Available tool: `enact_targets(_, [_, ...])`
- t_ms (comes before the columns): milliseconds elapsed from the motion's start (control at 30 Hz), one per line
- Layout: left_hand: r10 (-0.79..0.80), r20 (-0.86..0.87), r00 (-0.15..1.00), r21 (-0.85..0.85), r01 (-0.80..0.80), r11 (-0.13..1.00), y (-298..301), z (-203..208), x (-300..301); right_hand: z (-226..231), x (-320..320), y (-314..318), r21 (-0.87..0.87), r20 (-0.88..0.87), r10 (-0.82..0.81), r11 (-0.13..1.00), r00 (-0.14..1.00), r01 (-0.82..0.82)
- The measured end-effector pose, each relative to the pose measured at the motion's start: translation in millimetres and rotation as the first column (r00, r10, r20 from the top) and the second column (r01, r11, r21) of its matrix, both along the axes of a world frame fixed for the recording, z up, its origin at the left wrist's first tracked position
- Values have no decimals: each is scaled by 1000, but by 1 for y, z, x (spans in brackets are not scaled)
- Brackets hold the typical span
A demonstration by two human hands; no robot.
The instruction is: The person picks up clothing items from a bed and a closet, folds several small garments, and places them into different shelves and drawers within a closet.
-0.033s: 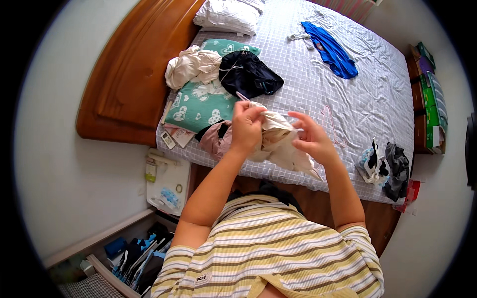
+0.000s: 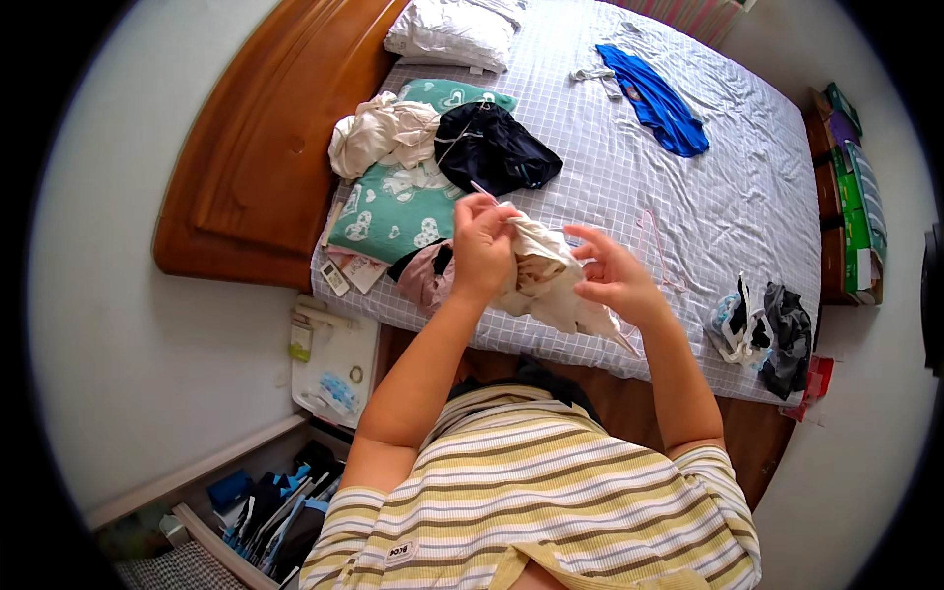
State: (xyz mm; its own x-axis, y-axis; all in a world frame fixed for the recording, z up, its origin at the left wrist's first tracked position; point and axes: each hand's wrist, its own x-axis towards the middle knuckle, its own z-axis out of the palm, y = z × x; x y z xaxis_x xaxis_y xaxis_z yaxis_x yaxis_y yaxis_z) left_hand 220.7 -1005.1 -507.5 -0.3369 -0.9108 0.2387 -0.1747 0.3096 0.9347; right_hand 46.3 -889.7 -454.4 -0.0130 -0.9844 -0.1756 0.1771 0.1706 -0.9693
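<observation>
A pale cream garment (image 2: 546, 280) is held up over the near edge of the bed (image 2: 708, 197), between the two hands. The left hand (image 2: 482, 246) is closed on its upper left edge, with the fingers curled over the cloth; a thin pink hanger tip (image 2: 482, 189) is seen sticking up just above that hand. The right hand (image 2: 615, 275) is set at the garment's right side, its fingers half spread and its thumb and forefinger pinched on the fabric. The garment's long axis runs from the upper left, at the left grip, down to the lower right, where a loose corner hangs below the right hand. Both hands touch it; the left hand is the higher and holds more of the cloth.

Just left of the left hand, a pink and dark bundle (image 2: 423, 270) lies on the bed, touching a green cushion with white hearts (image 2: 393, 211). Farther off, a cream heap (image 2: 379, 133) and a black garment (image 2: 492, 147) are piled side by side. A white pillow (image 2: 447, 29) lies at the far end, and a blue garment (image 2: 654, 98) is spread well apart to the far right. A grey and white heap (image 2: 762, 329) sits at the right near corner.

Flat green and purple boxes (image 2: 851, 187) are stacked on a stand at the bed's right. On the left, small cards (image 2: 346, 273) lie on the bed edge, and a white nightstand (image 2: 334, 364) carries a small yellow-green packet (image 2: 301, 339). An open drawer (image 2: 270, 511) with blue and dark items is seen at the near left.
</observation>
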Motion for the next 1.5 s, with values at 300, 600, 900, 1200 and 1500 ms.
enact_targets(300, [-340, -291, 894, 617, 447, 648, -21, 49, 24, -3, 15, 1, -25, -307, -22, 1000, 951, 15])
enact_targets(600, [-881, 250, 403, 607, 643, 466, -16, 91, 11, 18, 20, 9, -92, -515, 34, 991, 856, -94])
enact_targets(900, [-523, -431, 735, 617, 663, 423, -28, 83, 45, 13, -30, 28, -111, -719, 155, 937, 677, -332])
enact_targets(1200, [-428, -499, 753, 485, 652, 582, -49, 76, 62, 53, -26, 46, -190, -948, -97, 937, 304, -293])
enact_targets(1500, [-628, -249, 737, 534, 646, 546, -62, 95, 90, 9, -88, 61, -36, -992, -32, 999, 125, -33])
